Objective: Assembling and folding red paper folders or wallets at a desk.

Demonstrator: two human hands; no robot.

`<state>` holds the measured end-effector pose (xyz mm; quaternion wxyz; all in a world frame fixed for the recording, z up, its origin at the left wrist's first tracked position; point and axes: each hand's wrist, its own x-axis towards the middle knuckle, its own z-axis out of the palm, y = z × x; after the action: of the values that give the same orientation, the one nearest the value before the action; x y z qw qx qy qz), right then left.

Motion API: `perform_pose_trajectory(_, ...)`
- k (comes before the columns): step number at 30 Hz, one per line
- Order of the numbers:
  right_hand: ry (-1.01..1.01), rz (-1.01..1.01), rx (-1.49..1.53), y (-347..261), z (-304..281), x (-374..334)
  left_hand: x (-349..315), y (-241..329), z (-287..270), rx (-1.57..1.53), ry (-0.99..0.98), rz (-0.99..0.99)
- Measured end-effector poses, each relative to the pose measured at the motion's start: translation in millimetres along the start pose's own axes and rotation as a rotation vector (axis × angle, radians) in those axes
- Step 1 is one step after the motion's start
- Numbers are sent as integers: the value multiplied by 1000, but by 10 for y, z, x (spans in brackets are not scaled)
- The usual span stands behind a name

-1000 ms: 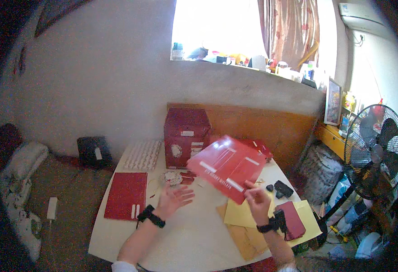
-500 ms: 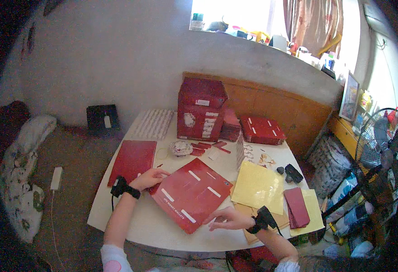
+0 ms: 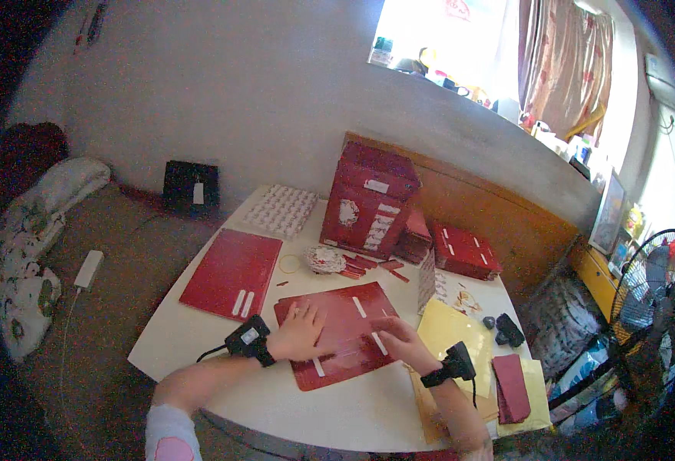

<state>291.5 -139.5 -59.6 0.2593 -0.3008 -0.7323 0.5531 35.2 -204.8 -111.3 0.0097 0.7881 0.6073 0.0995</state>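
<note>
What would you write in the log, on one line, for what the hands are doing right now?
left hand: flat on red card | right hand: pressing white strip on card | card: lying on white table | beside it: yellow sheet

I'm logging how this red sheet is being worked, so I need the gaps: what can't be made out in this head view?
- Red sheet: the parts under the left hand and right hand are covered.
- Right fingertips: too small to tell whether they pinch the white strip.
- Yellow sheets: near edge hidden by the right forearm.
- Small pieces by the red box: too small to identify.
</note>
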Motion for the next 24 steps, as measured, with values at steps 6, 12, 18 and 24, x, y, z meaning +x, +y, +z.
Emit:
perform_pose_trajectory(6, 22, -65, -89, 155, -40, 201, -109, 123, -85, 51, 41, 92)
perform_pose_trajectory(12, 57, 225, 393, -31, 153, 235, -166, 107, -252, -6, -249, 110)
perform_pose_trajectory(18, 82, 236, 509, 38, 7, 278, -127, -23, -84, -82, -20, 226)
perform_pose_trajectory(24, 47, 260, 579, 69, -51, 362, -83, -27, -67, -57, 163, 254)
